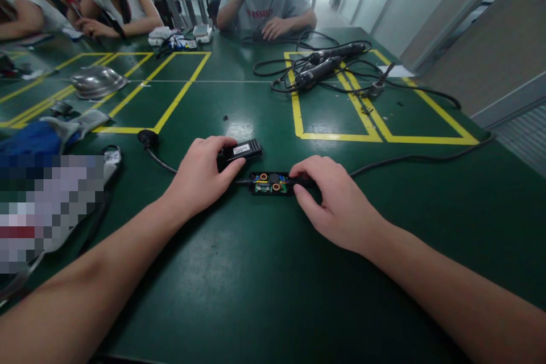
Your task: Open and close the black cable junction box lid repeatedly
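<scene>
A small opened black power adapter lies on the green table, its circuit board with copper coils showing. My right hand rests at its right end, fingers curled on the black cable that leaves it. My left hand is closed over the black cover piece with a white label, just left of and behind the adapter. A black cable runs left from the adapter to a round plug.
Yellow tape boxes mark the table. Two electric screwdrivers with tangled cables lie at the back right. A metal bowl and grey-blue gloves sit left. Other people sit along the far edge.
</scene>
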`<state>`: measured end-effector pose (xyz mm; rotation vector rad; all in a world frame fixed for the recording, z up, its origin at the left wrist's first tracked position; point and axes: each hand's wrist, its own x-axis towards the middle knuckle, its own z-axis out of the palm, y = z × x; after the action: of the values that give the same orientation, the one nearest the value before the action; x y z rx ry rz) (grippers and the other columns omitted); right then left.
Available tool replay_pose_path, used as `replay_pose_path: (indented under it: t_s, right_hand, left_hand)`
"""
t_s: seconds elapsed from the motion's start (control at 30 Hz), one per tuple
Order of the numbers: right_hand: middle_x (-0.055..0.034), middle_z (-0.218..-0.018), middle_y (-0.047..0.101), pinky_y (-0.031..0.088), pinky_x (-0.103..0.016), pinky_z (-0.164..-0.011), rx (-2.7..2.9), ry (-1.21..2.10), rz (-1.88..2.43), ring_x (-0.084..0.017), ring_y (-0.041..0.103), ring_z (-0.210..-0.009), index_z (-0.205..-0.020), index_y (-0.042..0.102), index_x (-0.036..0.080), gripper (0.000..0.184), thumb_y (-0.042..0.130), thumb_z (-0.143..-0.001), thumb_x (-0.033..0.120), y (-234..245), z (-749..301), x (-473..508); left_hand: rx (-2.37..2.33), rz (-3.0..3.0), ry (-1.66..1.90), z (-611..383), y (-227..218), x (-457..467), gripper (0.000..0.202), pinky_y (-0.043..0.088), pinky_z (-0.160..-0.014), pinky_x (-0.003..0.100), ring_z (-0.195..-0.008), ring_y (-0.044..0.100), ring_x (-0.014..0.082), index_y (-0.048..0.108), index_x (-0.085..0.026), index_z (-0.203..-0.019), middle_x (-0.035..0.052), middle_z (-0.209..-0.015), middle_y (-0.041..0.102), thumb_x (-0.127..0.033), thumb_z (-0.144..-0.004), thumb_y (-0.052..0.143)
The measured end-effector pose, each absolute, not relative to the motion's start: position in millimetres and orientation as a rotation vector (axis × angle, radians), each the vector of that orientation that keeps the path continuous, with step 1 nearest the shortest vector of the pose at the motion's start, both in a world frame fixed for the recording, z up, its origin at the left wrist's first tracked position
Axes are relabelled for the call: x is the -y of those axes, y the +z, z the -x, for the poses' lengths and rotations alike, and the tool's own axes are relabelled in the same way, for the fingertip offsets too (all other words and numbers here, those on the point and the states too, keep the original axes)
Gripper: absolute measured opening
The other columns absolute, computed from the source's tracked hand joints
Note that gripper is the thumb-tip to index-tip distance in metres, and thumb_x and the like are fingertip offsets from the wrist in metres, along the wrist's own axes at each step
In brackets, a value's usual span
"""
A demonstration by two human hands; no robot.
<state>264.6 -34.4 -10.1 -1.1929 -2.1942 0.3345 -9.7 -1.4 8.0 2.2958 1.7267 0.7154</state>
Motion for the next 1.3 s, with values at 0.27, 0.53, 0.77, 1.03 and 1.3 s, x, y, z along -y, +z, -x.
replay_pose_path:
  t_s: [0.27,0.53,0.77,1.03,1.3]
  right_hand:
    - [-0.0091,-0.099,0.078,0.052,-0.044,-0.08,2.236,0.284,1.201,-0.029,0.069,-0.092,-0.106,0.069,0.024,0.012,0.057,-0.105,0.02,-11,-265,32]
    - [-0.0092,-0.099,0.075,0.052,-0.042,-0.08,2.272,0.258,1.187,-0.029,0.068,-0.092,-0.107,0.069,0.023,0.011,0.059,-0.106,0.02,-12,-263,32]
    - [-0.0081,-0.101,0.076,0.057,-0.041,-0.082,2.258,0.312,1.165,-0.027,0.072,-0.092,-0.107,0.068,0.024,0.01,0.06,-0.106,0.018,-13,-264,32]
    - [-0.008,-0.098,0.078,0.06,-0.04,-0.081,2.209,0.353,1.102,-0.025,0.072,-0.088,-0.103,0.07,0.024,0.009,0.061,-0.106,0.022,-7,-267,30]
    - [-0.0077,-0.099,0.078,0.06,-0.039,-0.077,2.173,0.374,1.044,-0.024,0.072,-0.084,-0.103,0.069,0.022,0.013,0.058,-0.103,0.015,-7,-267,30]
  left_hand:
    - [-1.578,-2.495,0.804,13,16,7,0.03,0.058,-0.106,0.053,-0.117,0.068,0.0327,0.078,-0.019,-0.123,0.0141,-0.128,0.075,-0.041,-0.105,0.065]
    - [-1.211,-2.575,0.453,8,26,18,0.017,0.053,-0.079,0.038,-0.09,0.068,0.025,0.067,-0.021,-0.103,0.0066,-0.098,0.073,-0.036,-0.106,0.058]
    - [-1.289,-2.539,0.43,8,24,19,0.023,0.052,-0.073,0.036,-0.083,0.067,0.021,0.072,-0.021,-0.11,0.0073,-0.109,0.069,-0.04,-0.108,0.059]
    - [-1.223,-2.513,0.571,10,30,19,0.026,0.057,-0.082,0.037,-0.09,0.069,0.0211,0.08,-0.021,-0.109,0.0072,-0.106,0.068,-0.039,-0.108,0.061]
    - [-1.179,-2.421,0.608,13,32,17,0.029,0.054,-0.068,0.031,-0.074,0.067,0.0171,0.075,-0.019,-0.125,0.0037,-0.097,0.074,-0.03,-0.102,0.062]
